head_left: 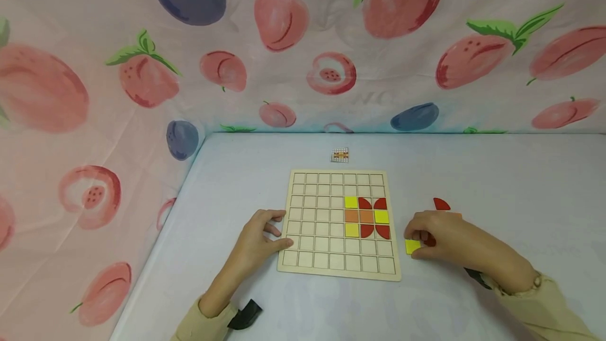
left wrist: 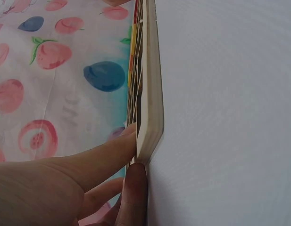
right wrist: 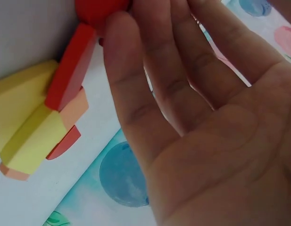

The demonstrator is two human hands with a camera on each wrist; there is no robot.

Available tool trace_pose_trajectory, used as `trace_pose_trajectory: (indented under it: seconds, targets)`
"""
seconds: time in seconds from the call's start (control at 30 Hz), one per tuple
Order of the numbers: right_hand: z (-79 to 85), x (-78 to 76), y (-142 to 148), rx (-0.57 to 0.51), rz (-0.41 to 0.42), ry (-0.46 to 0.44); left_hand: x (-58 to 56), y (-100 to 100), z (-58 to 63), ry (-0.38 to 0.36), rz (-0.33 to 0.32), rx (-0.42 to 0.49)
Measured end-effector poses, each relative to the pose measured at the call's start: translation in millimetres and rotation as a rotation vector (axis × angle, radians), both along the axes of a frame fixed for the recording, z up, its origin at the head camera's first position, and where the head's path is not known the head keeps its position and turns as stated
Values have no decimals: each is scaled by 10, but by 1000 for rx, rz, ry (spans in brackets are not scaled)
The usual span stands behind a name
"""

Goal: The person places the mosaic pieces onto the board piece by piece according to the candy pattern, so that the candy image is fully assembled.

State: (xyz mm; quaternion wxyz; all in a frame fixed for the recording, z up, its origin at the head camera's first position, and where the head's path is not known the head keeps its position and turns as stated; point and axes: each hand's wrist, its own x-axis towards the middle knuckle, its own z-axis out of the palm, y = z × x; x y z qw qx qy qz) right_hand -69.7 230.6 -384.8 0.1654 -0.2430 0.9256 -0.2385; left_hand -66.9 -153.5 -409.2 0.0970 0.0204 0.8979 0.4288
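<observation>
My left hand (head_left: 260,236) rests against the left side of a wooden grid board (head_left: 307,246), thumb over the rim and fingers at the edge. The left wrist view shows fingertips right at the board's corner. My right hand (head_left: 437,233) pinches a yellow square tile (head_left: 412,247) by its edges, to the right of the board; its fingertips lie beyond the right wrist view. A red tile (right wrist: 100,8) shows beside that hand's fingers. On the board's right half sit yellow squares (head_left: 351,202), orange squares (head_left: 351,216) and red quarter-circles (head_left: 366,231).
More loose tiles lie around the right hand, including a red quarter-circle (head_left: 442,203) and an orange tile (head_left: 455,216). A small pattern card (head_left: 340,154) lies behind the board. Fruit-print cloth (head_left: 284,78) walls the back and left of the white table (head_left: 511,183).
</observation>
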Motion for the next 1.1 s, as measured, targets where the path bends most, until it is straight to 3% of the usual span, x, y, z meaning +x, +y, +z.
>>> trace_pose_trajectory:
  seconds: [0.17, 0.63, 0.87, 1.1]
  targets:
    - [5, -14, -15, 3, 34, 36, 2, 3, 1, 4, -2, 2]
    - [25, -43, -93, -21, 23, 72, 0, -6, -12, 15, -6, -4]
    - [94, -107, -186, -91, 63, 166, -3, -8, -2, 9, 3, -1]
    - [122, -192, -351, -90, 99, 220, 3, -4, -6, 10, 1, 2]
